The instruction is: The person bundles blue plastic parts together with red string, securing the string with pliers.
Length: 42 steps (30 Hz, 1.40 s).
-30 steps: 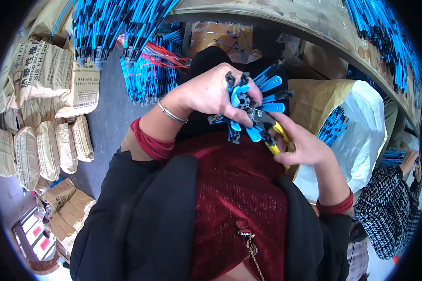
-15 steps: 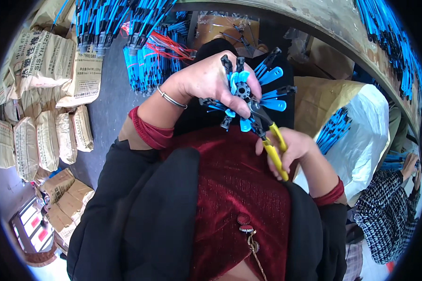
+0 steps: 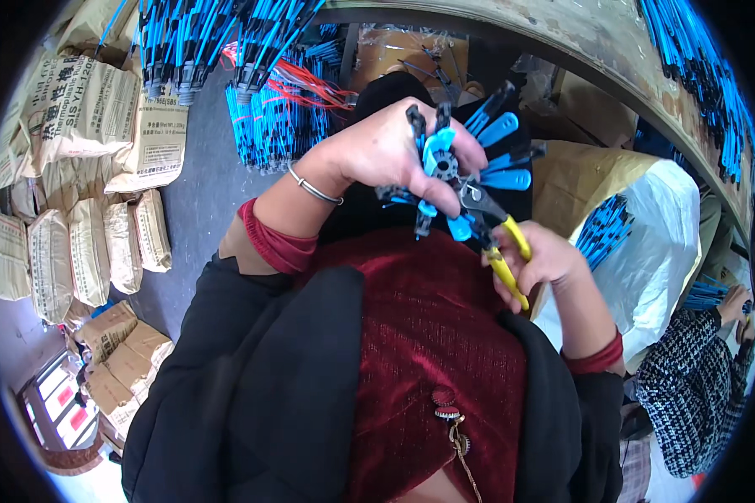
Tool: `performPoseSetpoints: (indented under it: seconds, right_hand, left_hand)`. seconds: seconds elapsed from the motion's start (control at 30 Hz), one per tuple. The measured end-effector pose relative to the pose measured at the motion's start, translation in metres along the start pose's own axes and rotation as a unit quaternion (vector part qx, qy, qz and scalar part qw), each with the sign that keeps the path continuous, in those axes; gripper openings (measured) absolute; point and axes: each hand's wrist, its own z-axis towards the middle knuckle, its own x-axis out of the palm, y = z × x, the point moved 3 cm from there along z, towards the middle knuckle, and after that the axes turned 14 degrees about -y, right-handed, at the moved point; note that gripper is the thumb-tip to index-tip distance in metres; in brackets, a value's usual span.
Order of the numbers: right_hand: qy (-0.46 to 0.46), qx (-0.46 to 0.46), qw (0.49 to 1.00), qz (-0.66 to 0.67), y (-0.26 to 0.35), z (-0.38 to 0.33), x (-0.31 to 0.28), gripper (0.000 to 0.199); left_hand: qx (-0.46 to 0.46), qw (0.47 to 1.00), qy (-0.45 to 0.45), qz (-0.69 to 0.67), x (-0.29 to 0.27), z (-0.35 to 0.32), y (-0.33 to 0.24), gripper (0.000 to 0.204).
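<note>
A blue-and-black plastic moulded cluster with radiating spokes point(image 3: 453, 172) is gripped in the closed left hand point(image 3: 386, 151), raised before the chest. Yellow-handled metal cutting pliers point(image 3: 499, 243) are clasped in the closed right hand point(image 3: 545, 264), their tip at the cluster's lower spokes. Cutting is best done flush, fingers kept clear.

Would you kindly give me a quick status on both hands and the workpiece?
Left hand grips blue-and-black plastic cluster. Right hand holds yellow-handled cutters, nose at the cluster. Nothing between them.
</note>
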Motion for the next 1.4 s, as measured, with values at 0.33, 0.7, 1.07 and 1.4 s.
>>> performPoseSetpoints:
  seconds: [0.33,0.7,1.07,1.4]
  right_hand:
    - [-0.22,-0.173,0.858,-0.43,0.03,-0.013,0.025,0.073]
    - [-0.415,-0.351,0.698,-0.467,0.031,-0.02,0.025,0.074]
    - [-0.287,-0.172,0.772,-0.541,0.071,-0.067,0.025,0.052]
    - [-0.024,-0.023,0.991,-0.126,0.008,-0.014,0.017,0.084]
  left_hand:
    - [0.0,0.998,-0.034,0.054,-0.004,-0.003,-0.001,0.032]
    - [-0.038,0.995,-0.056,0.067,0.0,-0.004,-0.005,0.037]
    - [-0.039,0.996,-0.034,0.077,0.002,-0.003,-0.01,0.035]
    - [0.007,0.996,0.071,0.044,0.004,0.0,0.001,0.035]
